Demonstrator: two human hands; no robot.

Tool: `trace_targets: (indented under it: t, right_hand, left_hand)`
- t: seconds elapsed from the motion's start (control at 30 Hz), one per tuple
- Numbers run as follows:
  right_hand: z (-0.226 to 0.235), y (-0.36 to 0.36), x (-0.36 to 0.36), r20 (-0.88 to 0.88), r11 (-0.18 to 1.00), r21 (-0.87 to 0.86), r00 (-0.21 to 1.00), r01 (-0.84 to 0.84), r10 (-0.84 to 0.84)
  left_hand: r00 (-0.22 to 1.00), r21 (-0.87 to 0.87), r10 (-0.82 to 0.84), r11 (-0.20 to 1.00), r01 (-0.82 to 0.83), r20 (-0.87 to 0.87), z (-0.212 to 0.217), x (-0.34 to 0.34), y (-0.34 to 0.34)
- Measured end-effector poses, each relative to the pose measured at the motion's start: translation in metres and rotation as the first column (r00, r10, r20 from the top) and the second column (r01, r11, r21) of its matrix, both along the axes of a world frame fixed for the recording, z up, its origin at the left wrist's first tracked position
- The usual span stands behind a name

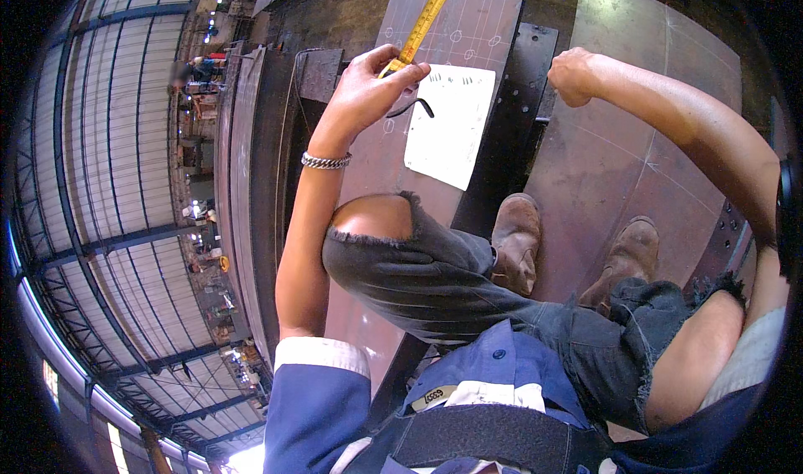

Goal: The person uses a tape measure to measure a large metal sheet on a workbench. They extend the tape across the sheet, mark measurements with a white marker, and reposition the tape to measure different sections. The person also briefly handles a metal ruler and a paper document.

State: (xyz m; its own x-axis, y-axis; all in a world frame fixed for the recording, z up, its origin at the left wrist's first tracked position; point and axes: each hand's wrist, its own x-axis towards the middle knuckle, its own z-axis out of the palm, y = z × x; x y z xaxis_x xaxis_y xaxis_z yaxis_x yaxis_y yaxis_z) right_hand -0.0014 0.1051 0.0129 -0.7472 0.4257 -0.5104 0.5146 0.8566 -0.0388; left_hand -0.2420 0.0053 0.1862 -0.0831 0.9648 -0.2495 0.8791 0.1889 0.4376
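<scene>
My left hand [372, 85] is closed round a tape measure, whose yellow blade [431, 15] runs out away from me toward the top edge. A black wrist strap [422, 104] dangles from it over a white sheet of paper [447, 135] with handwritten marks. The paper lies on a reddish-brown steel plate [368, 160] bearing chalked circles and lines. Over a second, wider steel plate [602, 160] on the right, my right hand [573, 76] is curled into a fist. Its fingers hide whatever may be inside.
A dark steel bar with holes [533, 51] lies between the two plates. My boots [517, 231] stand on the right plate, and my bent left knee [372, 219] is over the left one. Long steel beams [242, 164] extend along the left, with workshop clutter beyond.
</scene>
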Motion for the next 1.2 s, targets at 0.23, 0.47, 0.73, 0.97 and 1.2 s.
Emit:
trace_targets:
  t: [0.23, 0.47, 0.73, 0.97, 1.2]
  right_hand:
    - [-0.009, 0.003, -0.001, 0.002, 1.000, -0.003, 1.000, -0.007, 0.007]
    - [-0.012, 0.004, 0.002, -0.031, 1.000, -0.003, 0.999, 0.011, -0.011]
    - [-0.006, 0.004, 0.006, -0.014, 1.000, -0.005, 1.000, 0.007, -0.007]
    - [-0.010, 0.006, 0.004, 0.016, 1.000, 0.003, 1.000, 0.024, -0.024]
    - [-0.011, 0.006, 0.005, -0.008, 1.000, 0.007, 1.000, -0.001, 0.001]
  left_hand:
    - [1.000, 0.003, 0.019, 1.000, -0.019, 0.010, 0.001, 0.004, -0.001]
    - [1.000, -0.023, -0.005, 1.000, 0.005, 0.020, -0.001, -0.001, 0.002]
    - [0.999, -0.040, 0.003, 0.999, -0.001, 0.039, 0.002, 0.003, 0.002]
    - [0.997, -0.033, 0.017, 0.999, -0.015, 0.069, 0.002, 0.003, 0.001]
    - [0.996, -0.048, 0.016, 0.999, -0.012, 0.085, 0.002, 0.003, 0.001]
